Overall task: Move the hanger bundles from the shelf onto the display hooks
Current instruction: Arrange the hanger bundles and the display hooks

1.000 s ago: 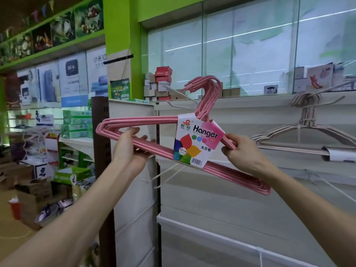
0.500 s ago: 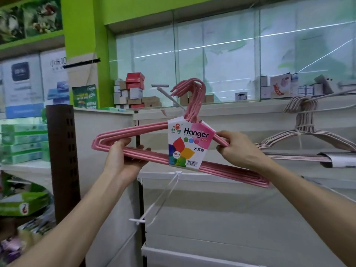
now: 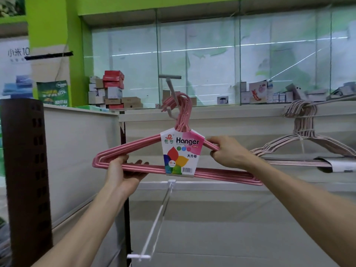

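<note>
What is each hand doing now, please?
Left hand: holds the bottom bars of the pink hanger bundle.
Right hand: grips the bundle's upper right arm.

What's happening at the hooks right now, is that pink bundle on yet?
A person holds the pink hanger bundle in both hands: the left hand grips its lower bar, the right hand grips its upper right arm. The bundle's hook tops sit around the upper display hook, but whether it already hangs on its own cannot be told. A pale hanger bundle already hangs on the next hook to the right. A lower hook is bare.
</note>
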